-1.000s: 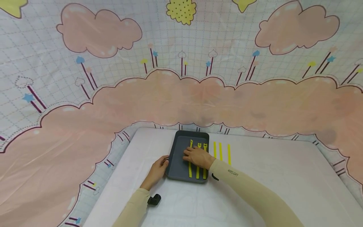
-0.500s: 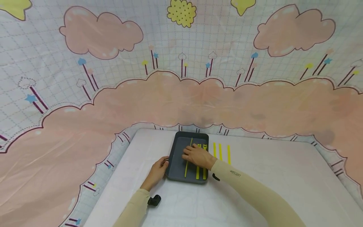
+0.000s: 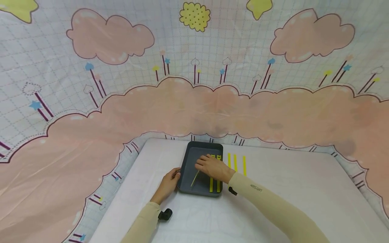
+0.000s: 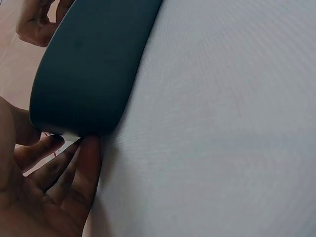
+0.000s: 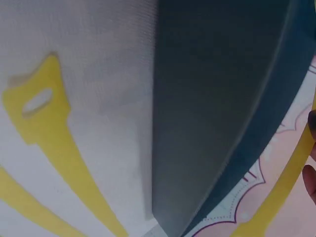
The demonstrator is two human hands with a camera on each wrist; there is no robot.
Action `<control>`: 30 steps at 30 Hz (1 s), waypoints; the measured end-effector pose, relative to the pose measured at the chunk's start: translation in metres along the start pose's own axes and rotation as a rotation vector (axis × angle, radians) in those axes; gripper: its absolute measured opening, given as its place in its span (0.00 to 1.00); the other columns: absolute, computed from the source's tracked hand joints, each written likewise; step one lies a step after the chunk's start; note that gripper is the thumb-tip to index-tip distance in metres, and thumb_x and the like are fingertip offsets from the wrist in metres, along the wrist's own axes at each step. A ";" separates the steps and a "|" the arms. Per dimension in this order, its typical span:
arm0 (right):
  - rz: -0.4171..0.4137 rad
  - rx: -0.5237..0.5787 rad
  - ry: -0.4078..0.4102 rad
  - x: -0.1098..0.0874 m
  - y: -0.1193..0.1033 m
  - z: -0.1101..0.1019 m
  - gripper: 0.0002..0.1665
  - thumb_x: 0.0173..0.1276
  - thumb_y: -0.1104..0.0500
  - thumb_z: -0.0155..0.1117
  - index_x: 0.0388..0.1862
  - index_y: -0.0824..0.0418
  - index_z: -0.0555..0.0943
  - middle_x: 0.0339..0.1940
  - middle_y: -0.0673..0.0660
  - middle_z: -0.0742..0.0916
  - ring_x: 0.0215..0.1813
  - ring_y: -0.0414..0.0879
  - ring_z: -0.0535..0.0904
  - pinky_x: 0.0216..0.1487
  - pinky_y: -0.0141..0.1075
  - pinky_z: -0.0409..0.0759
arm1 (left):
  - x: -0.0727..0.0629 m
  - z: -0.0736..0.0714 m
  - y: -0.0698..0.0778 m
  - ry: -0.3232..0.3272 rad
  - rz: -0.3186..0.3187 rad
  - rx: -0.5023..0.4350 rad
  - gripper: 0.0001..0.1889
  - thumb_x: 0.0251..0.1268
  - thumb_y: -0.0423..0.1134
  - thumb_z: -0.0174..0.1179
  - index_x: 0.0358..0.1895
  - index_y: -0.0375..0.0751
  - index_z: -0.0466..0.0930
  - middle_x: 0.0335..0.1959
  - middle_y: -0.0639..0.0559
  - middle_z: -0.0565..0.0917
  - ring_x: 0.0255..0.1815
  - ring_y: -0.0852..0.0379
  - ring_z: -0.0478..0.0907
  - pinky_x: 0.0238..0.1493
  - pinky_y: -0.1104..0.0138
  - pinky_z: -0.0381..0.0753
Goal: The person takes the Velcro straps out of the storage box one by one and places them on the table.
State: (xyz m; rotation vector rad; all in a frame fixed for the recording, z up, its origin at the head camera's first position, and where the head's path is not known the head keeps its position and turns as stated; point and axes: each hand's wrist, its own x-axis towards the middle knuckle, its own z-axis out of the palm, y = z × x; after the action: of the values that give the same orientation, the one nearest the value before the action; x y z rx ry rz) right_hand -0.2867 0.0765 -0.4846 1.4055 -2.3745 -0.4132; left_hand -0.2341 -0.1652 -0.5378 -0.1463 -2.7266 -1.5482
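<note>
My left hand (image 3: 168, 181) holds the left side of a dark grey tray (image 3: 187, 180), thumb near the rim. In the left wrist view its fingers (image 4: 89, 160) press low against the tray's outer wall. My right hand (image 3: 215, 168) is over the tray and pinches a yellow hook-and-loop cable tie (image 3: 195, 179), seen nearly edge-on and slanting down to the left. In the right wrist view that tie's strap runs down from the fingertips (image 5: 310, 180). Two more yellow cable ties (image 3: 211, 184) lie side by side in the tray's right part, partly hidden by my right hand.
Three yellow ties (image 3: 235, 162) lie on the white table (image 3: 288, 179) right of the tray, partly covered by the right arm. One shows a slotted head (image 5: 52, 101) in the right wrist view. A patterned curtain (image 3: 194, 108) hangs behind the table.
The tie under my right hand lay flat in the tray; it has turned on edge, and its lower end has swung left. The left hand stays at the tray's side.
</note>
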 end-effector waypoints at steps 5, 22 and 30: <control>0.057 0.036 0.063 -0.005 0.003 -0.005 0.19 0.69 0.57 0.64 0.58 0.48 0.76 0.55 0.45 0.84 0.56 0.44 0.76 0.56 0.38 0.76 | -0.002 0.001 -0.001 -0.003 -0.008 -0.009 0.18 0.77 0.39 0.50 0.64 0.37 0.74 0.59 0.36 0.81 0.61 0.41 0.78 0.59 0.49 0.77; 0.246 0.158 0.228 -0.020 0.001 -0.016 0.18 0.62 0.66 0.70 0.49 0.50 0.81 0.47 0.48 0.85 0.51 0.45 0.78 0.54 0.43 0.80 | -0.004 -0.001 0.003 0.013 0.023 0.009 0.17 0.77 0.36 0.49 0.63 0.35 0.75 0.57 0.34 0.82 0.60 0.39 0.79 0.61 0.47 0.75; 0.343 0.274 0.323 -0.026 0.001 -0.022 0.07 0.68 0.60 0.66 0.45 0.53 0.82 0.41 0.48 0.86 0.43 0.44 0.79 0.47 0.35 0.80 | 0.000 0.001 0.001 0.016 0.008 0.000 0.17 0.77 0.38 0.50 0.63 0.37 0.75 0.58 0.35 0.82 0.62 0.40 0.78 0.62 0.47 0.74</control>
State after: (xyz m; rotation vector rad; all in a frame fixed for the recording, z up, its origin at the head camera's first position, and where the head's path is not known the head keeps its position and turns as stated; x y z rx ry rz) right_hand -0.2666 0.0983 -0.4681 1.0374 -2.3918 0.2217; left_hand -0.2336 -0.1643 -0.5375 -0.1444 -2.7109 -1.5400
